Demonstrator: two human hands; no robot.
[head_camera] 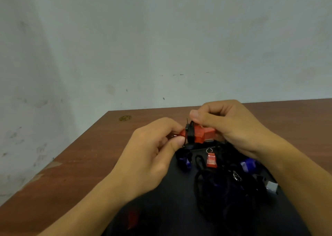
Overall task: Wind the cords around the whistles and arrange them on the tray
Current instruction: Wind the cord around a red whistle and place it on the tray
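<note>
While both hands pinch a red whistle w/ black cord, L hand & R hand hang over a black tray. It sits on a brown wood table by a pale wall.

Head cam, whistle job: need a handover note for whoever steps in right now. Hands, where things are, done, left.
Left hand: pinches the narrow end of the red whistle, held above the tray.
Right hand: grips the whistle's other end, thumb over the black cord wound round its middle.
Black tray: holds a second red whistle, blue whistles and a tangle of loose cord.
Done: the held whistle has several turns on.
Left: set it down, then wind and arrange the rest.
</note>
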